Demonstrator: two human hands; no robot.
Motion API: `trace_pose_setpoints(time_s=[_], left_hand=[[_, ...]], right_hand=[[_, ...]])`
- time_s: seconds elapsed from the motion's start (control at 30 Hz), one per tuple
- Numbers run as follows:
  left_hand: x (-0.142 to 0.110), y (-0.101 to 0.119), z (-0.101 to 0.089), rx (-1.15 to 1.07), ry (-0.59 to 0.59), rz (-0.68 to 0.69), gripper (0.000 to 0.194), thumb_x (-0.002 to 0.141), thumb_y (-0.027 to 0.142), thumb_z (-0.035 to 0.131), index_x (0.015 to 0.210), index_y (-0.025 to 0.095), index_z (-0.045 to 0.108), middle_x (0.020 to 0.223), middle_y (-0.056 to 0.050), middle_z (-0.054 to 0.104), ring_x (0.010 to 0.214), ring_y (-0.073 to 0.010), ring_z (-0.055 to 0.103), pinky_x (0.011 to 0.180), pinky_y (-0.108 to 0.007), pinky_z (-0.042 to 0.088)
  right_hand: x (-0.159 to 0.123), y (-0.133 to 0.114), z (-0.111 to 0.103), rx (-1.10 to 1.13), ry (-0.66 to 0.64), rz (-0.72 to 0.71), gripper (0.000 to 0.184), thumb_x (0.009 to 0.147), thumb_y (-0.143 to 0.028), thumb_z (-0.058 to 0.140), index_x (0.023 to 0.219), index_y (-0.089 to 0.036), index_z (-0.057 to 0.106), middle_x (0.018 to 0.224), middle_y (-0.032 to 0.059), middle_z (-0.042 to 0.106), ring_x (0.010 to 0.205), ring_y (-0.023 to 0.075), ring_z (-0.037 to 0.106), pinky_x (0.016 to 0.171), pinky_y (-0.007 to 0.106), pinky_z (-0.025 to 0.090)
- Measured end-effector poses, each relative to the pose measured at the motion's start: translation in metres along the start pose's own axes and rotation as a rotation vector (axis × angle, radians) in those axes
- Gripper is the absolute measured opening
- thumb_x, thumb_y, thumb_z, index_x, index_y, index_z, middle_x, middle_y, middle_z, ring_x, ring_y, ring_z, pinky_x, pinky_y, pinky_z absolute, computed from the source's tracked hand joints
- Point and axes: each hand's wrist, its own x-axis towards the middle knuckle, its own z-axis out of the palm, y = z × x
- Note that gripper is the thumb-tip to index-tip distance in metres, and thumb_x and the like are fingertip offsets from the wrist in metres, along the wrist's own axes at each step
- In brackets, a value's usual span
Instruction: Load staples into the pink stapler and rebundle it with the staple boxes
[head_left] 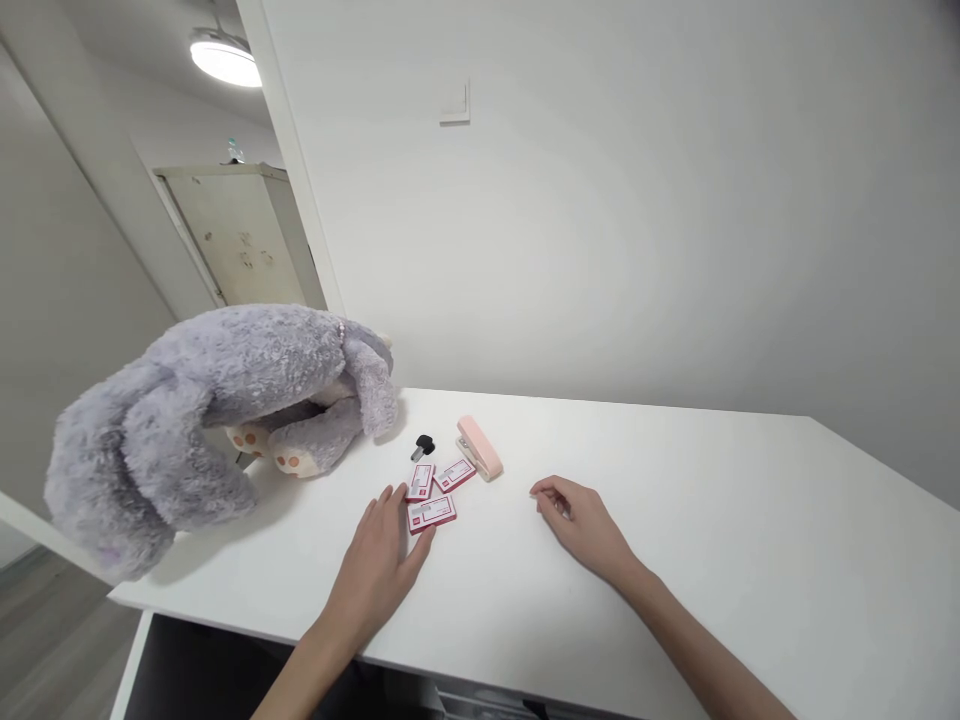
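Note:
My left hand [379, 565] rests on the white table with fingers stretched and thumb apart. Its fingertips and thumb lie around the left side of the nearest small red-and-white box [433, 512], seemingly touching it. Two similar boxes, one upright in view [421, 482] and one slanted [454, 474], lie just beyond. A pale pink stapler [480, 447] lies to their right. Behind the boxes is a small black-headed object with a silver shank, like a key [422, 447]. My right hand [581, 522] rests right of the stapler, fingers curled toward the thumb, with nothing visible in it.
A large lilac plush toy [247, 360] lies over the left end of the white table [675, 480]. A white wall [600, 220] with a switch plate [454, 103] rises behind. Beyond the opening at left stands a worn metal cabinet [232, 235]. Below the front edge is a dark space.

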Motion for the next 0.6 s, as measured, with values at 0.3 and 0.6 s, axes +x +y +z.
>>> trace_pose_setpoints(time_s=[0.3, 0.6], left_hand=[[0.0006, 0.0042, -0.0061, -0.091, 0.039, 0.001, 0.054, 0.1, 0.044, 0.055, 0.145, 0.018, 0.041, 0.143, -0.018, 0.058, 0.132, -0.0347, 0.059, 0.108, -0.053, 0.051], [0.0011, 0.0043, -0.0088, -0.126, 0.022, 0.042, 0.034, 0.1, 0.046, 0.054, 0.121, 0.019, 0.055, 0.139, -0.016, 0.058, 0.131, -0.0334, 0.057, 0.107, -0.052, 0.051]], right_hand=[[-0.0001, -0.0007, -0.0004, -0.001, -0.003, -0.007, 0.025, 0.096, -0.038, 0.05, 0.102, -0.024, 0.07, 0.087, 0.0045, 0.072, 0.076, 0.0209, 0.06, 0.069, 0.033, 0.049], [0.0003, -0.0009, -0.0004, -0.016, 0.002, -0.016, 0.026, 0.096, -0.039, 0.05, 0.102, -0.024, 0.07, 0.088, 0.0045, 0.072, 0.077, 0.0207, 0.06, 0.069, 0.033, 0.048]])
